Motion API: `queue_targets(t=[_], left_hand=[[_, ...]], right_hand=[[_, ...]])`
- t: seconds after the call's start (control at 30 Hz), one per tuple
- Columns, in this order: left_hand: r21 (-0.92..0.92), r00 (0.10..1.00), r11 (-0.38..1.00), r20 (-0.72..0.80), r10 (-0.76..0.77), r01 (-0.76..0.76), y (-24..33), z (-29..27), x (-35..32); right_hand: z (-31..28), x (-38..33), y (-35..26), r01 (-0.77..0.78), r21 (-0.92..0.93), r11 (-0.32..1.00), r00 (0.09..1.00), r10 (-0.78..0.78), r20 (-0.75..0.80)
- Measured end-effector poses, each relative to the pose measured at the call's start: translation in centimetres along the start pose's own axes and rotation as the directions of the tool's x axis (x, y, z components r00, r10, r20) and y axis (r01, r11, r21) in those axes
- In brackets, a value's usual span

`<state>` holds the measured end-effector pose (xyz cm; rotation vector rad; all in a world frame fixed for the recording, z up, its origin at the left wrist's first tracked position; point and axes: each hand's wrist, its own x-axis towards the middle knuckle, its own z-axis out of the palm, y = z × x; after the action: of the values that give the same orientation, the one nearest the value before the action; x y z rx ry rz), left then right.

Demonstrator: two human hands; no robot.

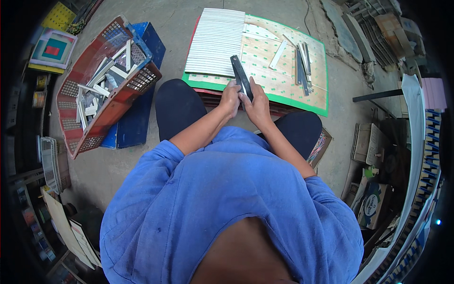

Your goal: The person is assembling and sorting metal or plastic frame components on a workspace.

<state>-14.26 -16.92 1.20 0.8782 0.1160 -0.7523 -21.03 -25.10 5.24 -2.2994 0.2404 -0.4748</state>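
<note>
I sit over a low work board [293, 90] with a green edge and a pale dotted top. Both hands grip one dark flat strip [239, 73] that sticks up and away from me. My left hand [230, 98] holds its near end from the left. My right hand [257, 105] closes on it from the right, the two hands touching. A white ribbed sheet [215, 42] lies on the board's left half. Several loose strips, pale and dark [301, 64], lie on the board's right half.
A red plastic crate [101, 87] full of pale strips rests tilted on a blue box [137, 118] at my left. Shelves with tins and frames line the left side. Boxes, crates and stacked panels [378, 142] crowd the right side. Bare concrete floor lies between.
</note>
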Motion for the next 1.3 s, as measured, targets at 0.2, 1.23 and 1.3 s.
queue_targets(t=[0.2,1.23,1.3], left_hand=[[0.021,1.000,1.000,-0.006,-0.011,0.011,-0.2,1.3,-0.3],[0.641,0.996,0.766,0.033,-0.085,0.044,-0.4,-1.9,1.0],[0.654,0.995,0.756,0.044,-0.090,0.039,-0.7,-1.9,0.9]], right_hand=[[-1.2,1.0,2.2,-0.138,0.078,0.987,0.988,0.132,0.077],[-3.6,6.6,11.6,-0.092,-0.296,0.951,0.986,0.128,0.104],[-2.2,9.5,11.5,-0.290,-0.366,0.884,0.957,0.267,-0.113]])
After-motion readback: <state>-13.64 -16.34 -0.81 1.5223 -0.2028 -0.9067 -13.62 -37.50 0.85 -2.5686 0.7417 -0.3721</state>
